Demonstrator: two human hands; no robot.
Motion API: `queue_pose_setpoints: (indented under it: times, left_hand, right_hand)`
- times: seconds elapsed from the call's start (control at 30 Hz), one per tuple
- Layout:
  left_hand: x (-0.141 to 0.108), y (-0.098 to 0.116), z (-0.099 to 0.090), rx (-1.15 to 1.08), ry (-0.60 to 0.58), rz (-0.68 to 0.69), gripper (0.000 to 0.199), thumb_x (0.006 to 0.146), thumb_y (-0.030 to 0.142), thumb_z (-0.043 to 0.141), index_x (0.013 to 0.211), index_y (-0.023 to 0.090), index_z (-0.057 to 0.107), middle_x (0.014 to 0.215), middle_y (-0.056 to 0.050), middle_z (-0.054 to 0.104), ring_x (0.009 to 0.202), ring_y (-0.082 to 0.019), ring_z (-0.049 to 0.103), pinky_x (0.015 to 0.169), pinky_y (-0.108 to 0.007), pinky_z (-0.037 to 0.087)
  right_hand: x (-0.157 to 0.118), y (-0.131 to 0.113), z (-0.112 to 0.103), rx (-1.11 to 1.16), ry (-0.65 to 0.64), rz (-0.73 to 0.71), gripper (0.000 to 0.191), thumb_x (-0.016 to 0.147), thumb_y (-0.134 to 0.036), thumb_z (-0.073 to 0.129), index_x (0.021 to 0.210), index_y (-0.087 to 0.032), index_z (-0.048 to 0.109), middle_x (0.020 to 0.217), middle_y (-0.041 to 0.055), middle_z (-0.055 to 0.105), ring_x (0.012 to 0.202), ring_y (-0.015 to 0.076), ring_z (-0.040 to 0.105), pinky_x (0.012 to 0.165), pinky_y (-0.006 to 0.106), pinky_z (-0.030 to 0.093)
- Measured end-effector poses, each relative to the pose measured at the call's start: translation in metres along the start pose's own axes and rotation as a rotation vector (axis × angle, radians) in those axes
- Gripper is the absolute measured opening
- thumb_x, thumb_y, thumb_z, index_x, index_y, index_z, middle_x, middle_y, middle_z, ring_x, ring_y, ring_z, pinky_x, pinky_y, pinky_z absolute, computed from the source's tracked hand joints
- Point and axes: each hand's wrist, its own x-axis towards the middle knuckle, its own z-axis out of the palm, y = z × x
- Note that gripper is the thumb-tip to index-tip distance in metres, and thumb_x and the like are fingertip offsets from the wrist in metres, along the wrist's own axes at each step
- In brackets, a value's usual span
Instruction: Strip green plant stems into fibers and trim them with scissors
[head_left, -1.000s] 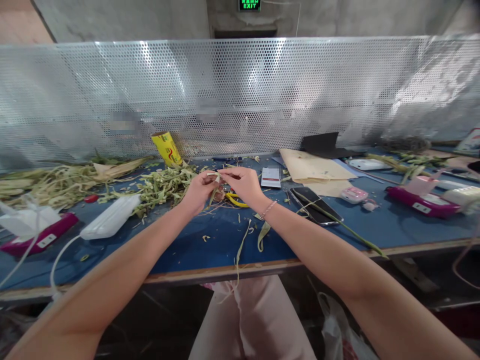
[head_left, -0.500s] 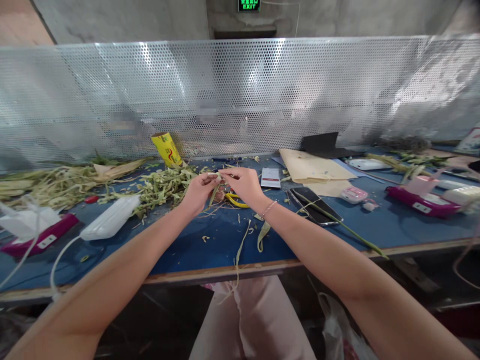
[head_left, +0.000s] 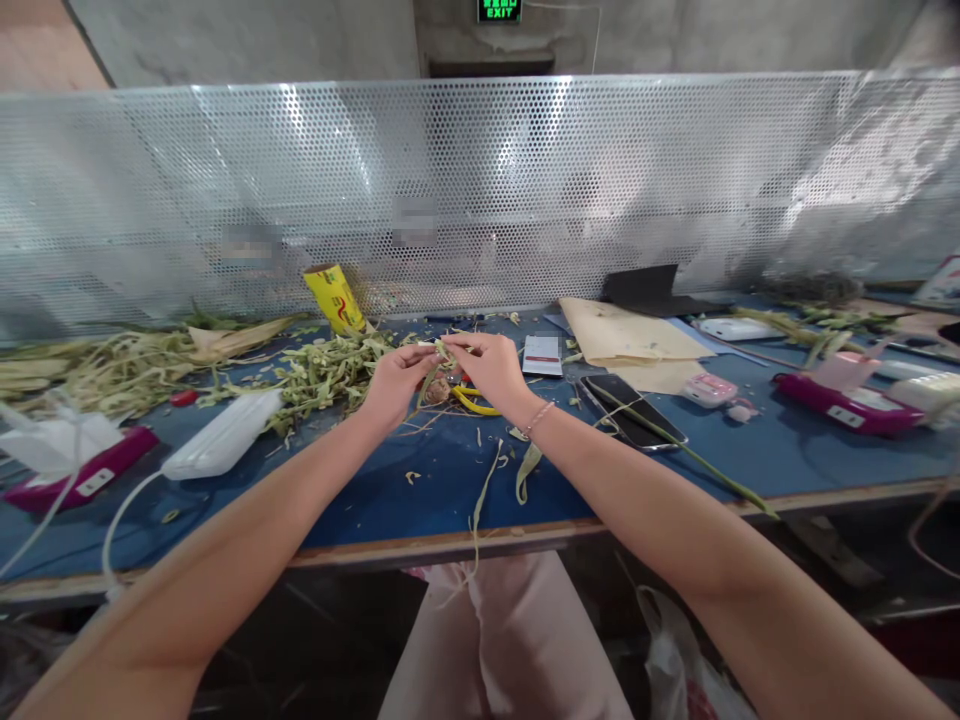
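My left hand (head_left: 395, 384) and my right hand (head_left: 491, 368) meet above the blue table, thumbs and fingertips pinched together. Between them is a narrow strip of pale green plant leaf (head_left: 427, 384), its lower end hanging by my left fingers. Fingers cover most of the strip. Just below lie a brownish lump (head_left: 437, 393), too small to identify, and a tool with a curved yellow handle (head_left: 475, 403), partly hidden by my right hand. To the left of my left hand is a heap of short green leaf pieces (head_left: 330, 372).
A tilted yellow tube (head_left: 335, 298) stands before the perforated metal screen (head_left: 495, 180). A white power bank (head_left: 221, 435) and dried leaves (head_left: 150, 365) lie left. Rightward are a small white box (head_left: 542, 356), brown paper (head_left: 626, 335) and a phone (head_left: 634, 410) under a long stem.
My fingertips have shifted slightly around the leaf strip, with the hands still together in the same place. The other things on the table have not moved.
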Motion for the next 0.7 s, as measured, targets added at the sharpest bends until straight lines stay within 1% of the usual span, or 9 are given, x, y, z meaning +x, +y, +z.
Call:
queue_pose_setpoints:
  times: [0.1, 0.27, 0.37, 0.53, 0.63, 0.7]
  left_hand:
    - [-0.0006, -0.0002, 0.0005, 0.01, -0.008, 0.015, 0.034, 0.05, 0.031, 0.075, 0.077, 0.013, 0.066, 0.064, -0.002, 0.065, 0.051, -0.009, 0.054, 0.045, -0.02, 0.04]
    - [0.0, -0.0023, -0.0009, 0.025, -0.001, 0.034, 0.03, 0.053, 0.031, 0.072, 0.078, 0.014, 0.066, 0.066, -0.002, 0.066, 0.054, -0.01, 0.057, 0.048, -0.021, 0.042]
    - [0.0012, -0.0046, -0.0021, 0.048, 0.013, 0.066, 0.028, 0.054, 0.031, 0.072, 0.077, 0.015, 0.066, 0.066, -0.002, 0.066, 0.052, -0.01, 0.055, 0.046, -0.02, 0.041]
    - [0.0002, -0.0057, -0.0012, 0.069, 0.016, 0.138, 0.024, 0.06, 0.033, 0.067, 0.076, 0.015, 0.066, 0.061, -0.001, 0.063, 0.047, -0.008, 0.05, 0.041, -0.019, 0.037]
    - [-0.0018, -0.0043, 0.0001, 0.067, 0.001, 0.167, 0.024, 0.062, 0.034, 0.066, 0.076, 0.015, 0.066, 0.061, -0.001, 0.062, 0.045, -0.007, 0.049, 0.039, -0.019, 0.036]
    - [-0.0029, -0.0034, 0.0009, 0.063, -0.006, 0.18, 0.023, 0.063, 0.033, 0.065, 0.076, 0.015, 0.065, 0.061, 0.0, 0.062, 0.044, -0.007, 0.048, 0.039, -0.019, 0.035]
  right_hand:
    - [0.0001, -0.0001, 0.0, 0.018, 0.0, -0.018, 0.021, 0.073, -0.024, 0.054, 0.087, -0.02, 0.069, 0.077, 0.0022, 0.069, 0.05, 0.0094, 0.06, 0.048, 0.021, 0.048]
    - [-0.0007, 0.0003, -0.0005, -0.027, -0.019, -0.087, 0.021, 0.075, -0.023, 0.053, 0.088, -0.021, 0.069, 0.076, 0.0014, 0.069, 0.05, 0.009, 0.06, 0.053, 0.022, 0.049]
    - [-0.0011, 0.0013, -0.0008, -0.049, -0.038, -0.118, 0.021, 0.076, -0.023, 0.052, 0.089, -0.021, 0.069, 0.079, 0.0018, 0.068, 0.053, 0.0092, 0.06, 0.056, 0.023, 0.049]
    - [-0.001, 0.0006, -0.0026, -0.07, -0.099, -0.18, 0.024, 0.078, -0.016, 0.047, 0.091, -0.021, 0.067, 0.088, 0.0019, 0.067, 0.058, 0.0081, 0.061, 0.058, 0.022, 0.048]
    - [-0.0004, -0.0006, -0.0032, -0.103, -0.089, -0.207, 0.024, 0.078, -0.014, 0.047, 0.089, -0.02, 0.067, 0.084, 0.002, 0.067, 0.059, 0.0082, 0.06, 0.061, 0.022, 0.048]
    - [0.0003, -0.0007, -0.0026, -0.142, -0.061, -0.247, 0.023, 0.076, -0.012, 0.048, 0.085, -0.02, 0.068, 0.08, 0.0017, 0.066, 0.067, 0.01, 0.06, 0.066, 0.024, 0.048]
